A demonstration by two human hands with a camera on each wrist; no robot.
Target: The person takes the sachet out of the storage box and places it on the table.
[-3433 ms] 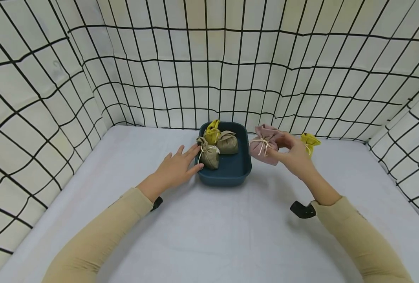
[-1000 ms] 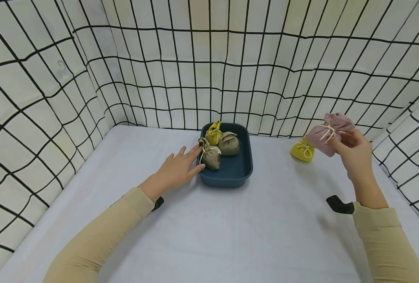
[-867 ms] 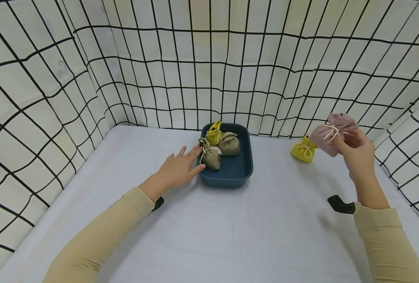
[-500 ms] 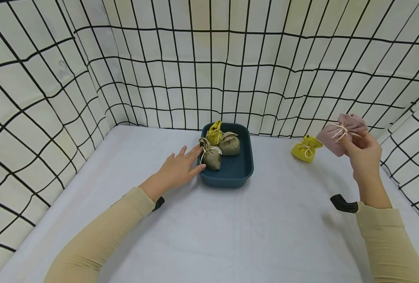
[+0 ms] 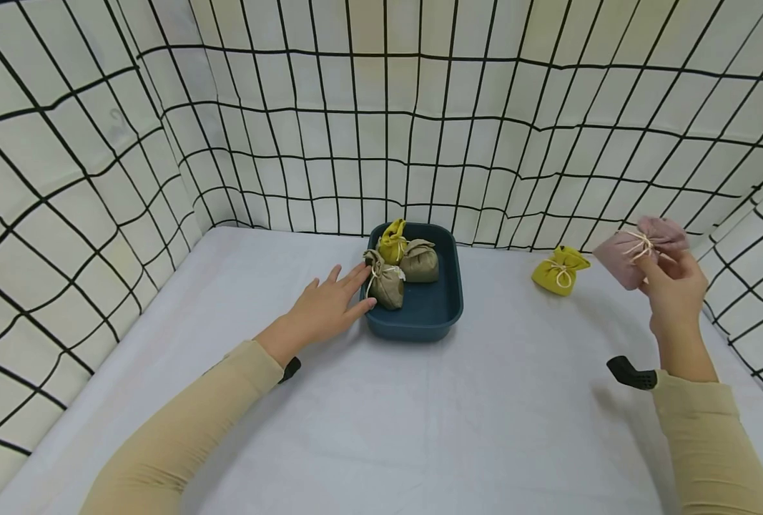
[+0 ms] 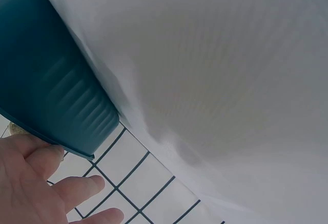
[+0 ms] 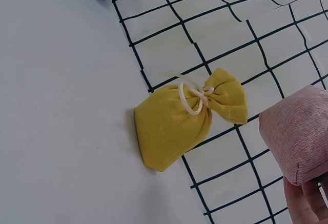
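Observation:
My right hand [image 5: 677,290] grips a pink drawstring pouch [image 5: 627,256] by its gathered neck, held above the table at the right. In the right wrist view the pink pouch [image 7: 297,134] shows its bottom end, with fingertips beneath it. Left of that hand, a yellow pouch [image 5: 556,273] tied with white cord lies on the table. My left hand [image 5: 320,311] rests with spread fingers at the left rim of a dark blue bin [image 5: 413,331]. Inside the bin are a yellow pouch [image 5: 392,244] and two olive pouches, one in front [image 5: 387,290], the other behind it [image 5: 420,263].
A white cloth covers the table [image 5: 381,429]. Black grid netting [image 5: 445,136] over white walls encloses its back and both sides. A black wrist mount [image 5: 631,373] juts out from the right cuff.
My right hand has carried the pink pouch from beside the bin to the far right, past the yellow pouch, then slightly lower. My left hand has stayed at the bin.

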